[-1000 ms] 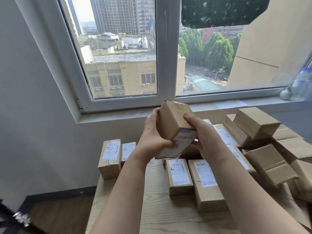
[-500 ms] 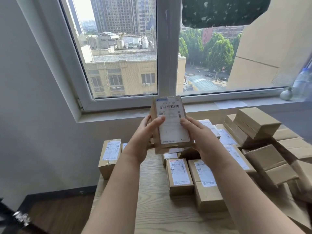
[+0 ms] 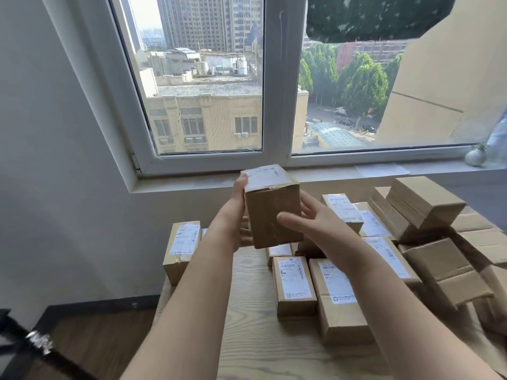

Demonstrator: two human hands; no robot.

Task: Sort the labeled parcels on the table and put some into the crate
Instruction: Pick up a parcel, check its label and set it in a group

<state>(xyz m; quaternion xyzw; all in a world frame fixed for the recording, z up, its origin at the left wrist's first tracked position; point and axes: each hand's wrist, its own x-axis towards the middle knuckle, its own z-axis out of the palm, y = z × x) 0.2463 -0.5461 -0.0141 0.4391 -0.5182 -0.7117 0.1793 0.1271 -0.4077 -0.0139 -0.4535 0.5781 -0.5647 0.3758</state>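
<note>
Beneath a window (image 3: 208, 105) looking out on city blocks, a wooden desk (image 3: 247, 325) is carrying rows of labelled boxes (image 3: 293, 283), with plain boxes (image 3: 422, 207) piling up toward its right edge. A person is holding a brown parcel (image 3: 271, 215) in the air above the desk's far half, its white label facing up and away. The left hand (image 3: 233, 215) is gripping its left side, thumb at the top corner; the right hand (image 3: 321, 223) is clasping the right side, thumb lying across the bare front.
</note>
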